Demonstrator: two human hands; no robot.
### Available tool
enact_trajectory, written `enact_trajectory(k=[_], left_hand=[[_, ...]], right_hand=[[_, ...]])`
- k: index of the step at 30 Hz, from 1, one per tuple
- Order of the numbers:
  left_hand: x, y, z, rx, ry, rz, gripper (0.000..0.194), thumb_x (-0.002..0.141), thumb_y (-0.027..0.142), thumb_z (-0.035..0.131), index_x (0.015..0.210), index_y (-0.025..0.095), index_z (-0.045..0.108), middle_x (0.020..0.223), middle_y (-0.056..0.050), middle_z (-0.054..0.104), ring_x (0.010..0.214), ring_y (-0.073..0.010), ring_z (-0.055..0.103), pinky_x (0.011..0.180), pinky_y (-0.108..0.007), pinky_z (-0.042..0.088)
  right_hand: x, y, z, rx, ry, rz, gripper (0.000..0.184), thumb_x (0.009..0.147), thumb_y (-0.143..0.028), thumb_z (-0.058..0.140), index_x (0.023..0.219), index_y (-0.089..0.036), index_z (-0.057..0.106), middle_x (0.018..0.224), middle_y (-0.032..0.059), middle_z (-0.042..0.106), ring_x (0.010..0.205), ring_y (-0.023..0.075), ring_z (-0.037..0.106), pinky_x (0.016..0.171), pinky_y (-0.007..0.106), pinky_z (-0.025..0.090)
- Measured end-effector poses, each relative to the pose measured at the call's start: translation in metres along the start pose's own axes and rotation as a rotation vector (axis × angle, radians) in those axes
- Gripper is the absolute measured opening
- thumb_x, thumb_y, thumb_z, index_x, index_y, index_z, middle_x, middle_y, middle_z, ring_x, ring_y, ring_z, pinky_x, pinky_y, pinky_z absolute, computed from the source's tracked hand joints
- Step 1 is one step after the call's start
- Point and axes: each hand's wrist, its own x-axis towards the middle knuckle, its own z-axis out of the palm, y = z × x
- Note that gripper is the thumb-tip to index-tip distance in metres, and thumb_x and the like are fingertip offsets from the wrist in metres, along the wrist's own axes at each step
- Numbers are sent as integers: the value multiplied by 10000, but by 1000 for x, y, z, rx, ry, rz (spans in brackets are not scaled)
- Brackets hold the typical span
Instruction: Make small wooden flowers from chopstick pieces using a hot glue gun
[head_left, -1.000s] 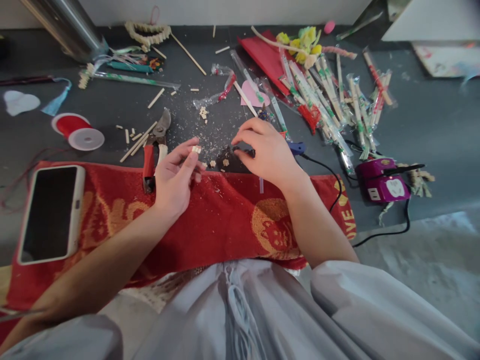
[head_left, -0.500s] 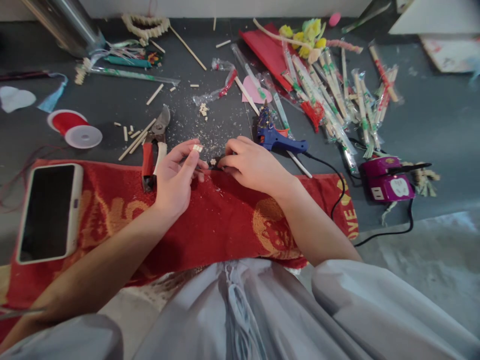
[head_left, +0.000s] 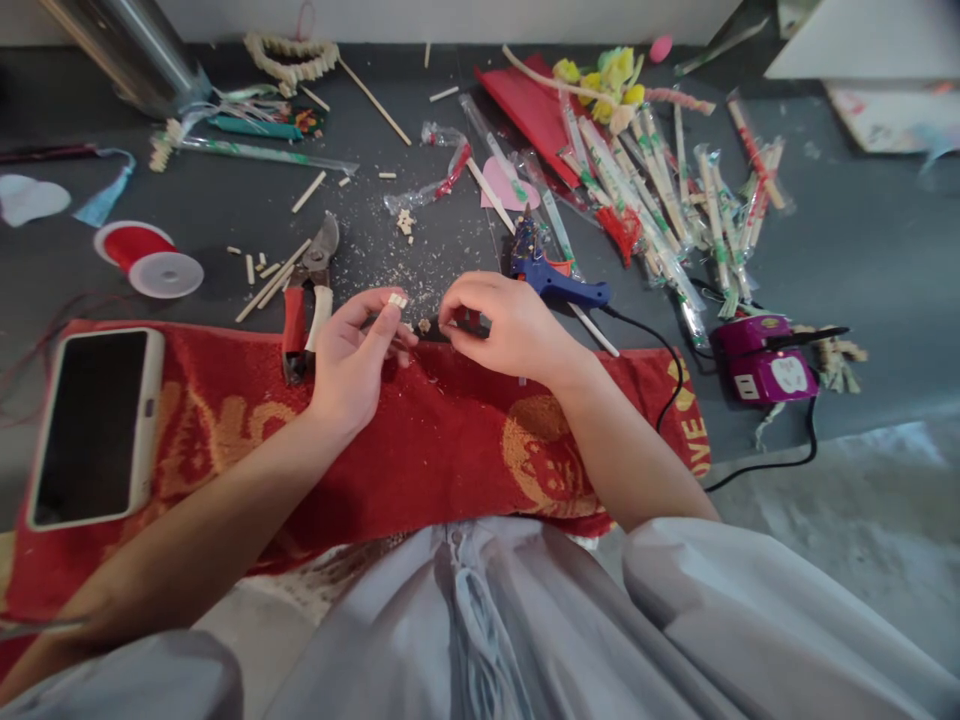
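Note:
My left hand pinches a small pale wooden piece between thumb and forefinger, held just above the red towel. My right hand is curled beside it, fingertips closed on a small dark object at the towel's far edge; what that object is I cannot make out. The two hands' fingertips almost touch. A blue glue gun lies just beyond my right hand.
Red-handled pruning shears lie left of my left hand. A phone rests on the towel's left end. A red thread spool, wrapped chopsticks, a purple power strip with cable, and wood chips cover the dark table.
My right hand left the glue gun area and moved left toward my left hand, then lifted slightly with its fingers pinched. The left hand has stayed put with its wooden piece.

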Motion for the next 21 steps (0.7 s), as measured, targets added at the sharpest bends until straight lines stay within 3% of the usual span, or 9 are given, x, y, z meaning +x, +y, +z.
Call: enact_trajectory(k=[9, 15, 21], left_hand=[[-4, 1, 1, 158, -90, 143, 286, 787, 446, 768, 868, 187, 679, 1007, -52, 668, 562, -59, 615, 403, -177, 476], [-4, -1, -2, 205, -134, 171, 298, 810, 459, 742, 877, 176, 677, 971, -33, 647, 535, -39, 602, 393, -147, 469], [-5, -1, -3, 201, -178, 176, 301, 821, 461, 731, 874, 173, 660, 888, -11, 633, 525, -41, 598, 400, -148, 478]], right_hand=[[3, -2, 8, 382, 194, 85, 97, 835, -246, 613, 810, -164, 658, 827, 20, 694, 741, 102, 617, 701, 254, 526], [4, -4, 9, 533, 280, 115, 103, 797, -247, 711, 784, -149, 680, 784, 3, 704, 705, 83, 625, 672, 225, 528], [5, -2, 15, 583, 277, 52, 101, 805, -263, 753, 780, -172, 719, 781, -12, 711, 730, 77, 626, 693, 223, 503]])
